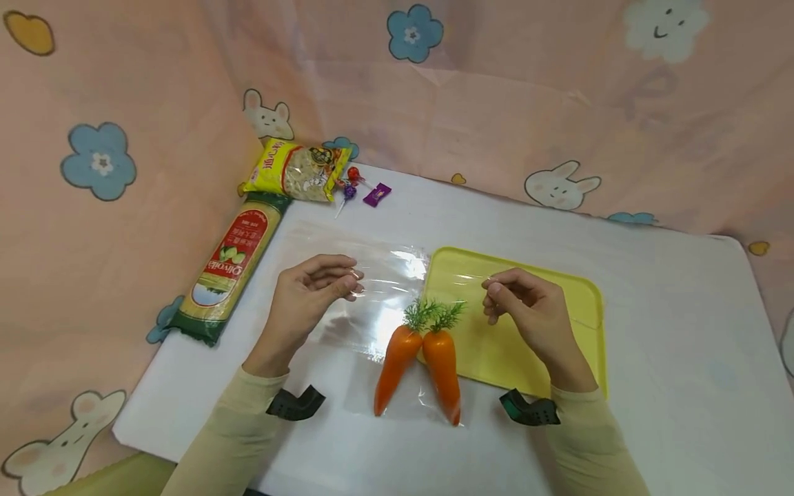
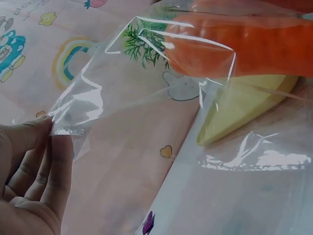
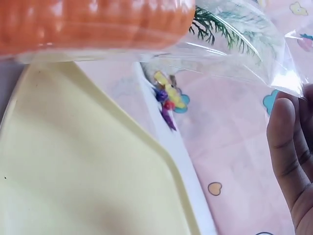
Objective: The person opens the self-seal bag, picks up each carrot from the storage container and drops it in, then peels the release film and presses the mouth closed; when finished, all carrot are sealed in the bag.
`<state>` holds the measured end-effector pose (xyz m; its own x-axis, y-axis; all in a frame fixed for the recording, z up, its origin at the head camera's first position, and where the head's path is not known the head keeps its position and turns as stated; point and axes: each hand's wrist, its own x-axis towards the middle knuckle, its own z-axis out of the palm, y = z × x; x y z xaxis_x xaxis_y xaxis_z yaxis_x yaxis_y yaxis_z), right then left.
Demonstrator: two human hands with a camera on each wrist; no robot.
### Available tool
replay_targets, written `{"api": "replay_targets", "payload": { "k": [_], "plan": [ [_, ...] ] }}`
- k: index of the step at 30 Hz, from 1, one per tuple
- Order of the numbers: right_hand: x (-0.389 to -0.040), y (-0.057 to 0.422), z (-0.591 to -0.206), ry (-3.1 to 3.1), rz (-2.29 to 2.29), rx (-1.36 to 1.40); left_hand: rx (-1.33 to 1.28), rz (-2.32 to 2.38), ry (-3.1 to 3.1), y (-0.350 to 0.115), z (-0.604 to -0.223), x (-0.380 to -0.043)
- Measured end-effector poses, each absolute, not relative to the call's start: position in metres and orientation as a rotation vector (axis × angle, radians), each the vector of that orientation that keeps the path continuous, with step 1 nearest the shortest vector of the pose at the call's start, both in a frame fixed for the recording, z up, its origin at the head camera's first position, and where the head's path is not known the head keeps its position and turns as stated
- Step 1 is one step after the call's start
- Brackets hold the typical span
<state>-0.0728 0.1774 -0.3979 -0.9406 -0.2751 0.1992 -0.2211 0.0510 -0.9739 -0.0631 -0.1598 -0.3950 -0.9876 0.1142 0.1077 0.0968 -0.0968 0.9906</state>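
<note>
Two orange carrots (image 1: 397, 362) with feathery green tops (image 1: 428, 313) lie in a clear plastic bag (image 2: 90, 105), tops pointing away from the person. My left hand (image 1: 304, 293) pinches one upper corner of the bag between thumb and fingers. Across from it, my right hand (image 1: 530, 306) pinches the opposite corner, and the film stretches between the two hands. The right wrist view shows a carrot (image 3: 98, 24) through the film, above the yellow tray (image 3: 83, 147). More clear film (image 1: 322, 248) lies flat by the left hand; whether it is a separate bag I cannot tell.
The yellow tray (image 1: 515, 362) lies on the white table (image 1: 676, 344) below the right hand. At the back left are a green-ended pasta pack (image 1: 232, 262), a yellow noodle bag (image 1: 300, 170), lollipops (image 1: 350, 191) and a purple wrapped candy (image 1: 377, 195). Pink cloth (image 1: 496, 103) hangs behind.
</note>
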Motion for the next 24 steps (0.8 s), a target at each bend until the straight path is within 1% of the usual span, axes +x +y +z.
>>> {"api": "replay_targets", "payload": {
  "k": [4,12,19,24],
  "plan": [
    [-0.078,0.174,-0.396,2.273,-2.026,-0.521,0.178,2.283,2.16,-0.156,-0.396,-0.071],
    [-0.09,0.159,-0.383,2.371,-1.931,-0.46,0.212,2.223,2.107,-0.147,-0.402,-0.095],
    [-0.106,0.166,-0.406,2.252,-2.07,-0.398,0.086,2.3,1.94,-0.146,-0.408,-0.108],
    [-0.11,0.175,-0.415,2.208,-2.083,-0.355,0.061,2.311,1.868,-0.151,-0.414,-0.112]
  ]
}}
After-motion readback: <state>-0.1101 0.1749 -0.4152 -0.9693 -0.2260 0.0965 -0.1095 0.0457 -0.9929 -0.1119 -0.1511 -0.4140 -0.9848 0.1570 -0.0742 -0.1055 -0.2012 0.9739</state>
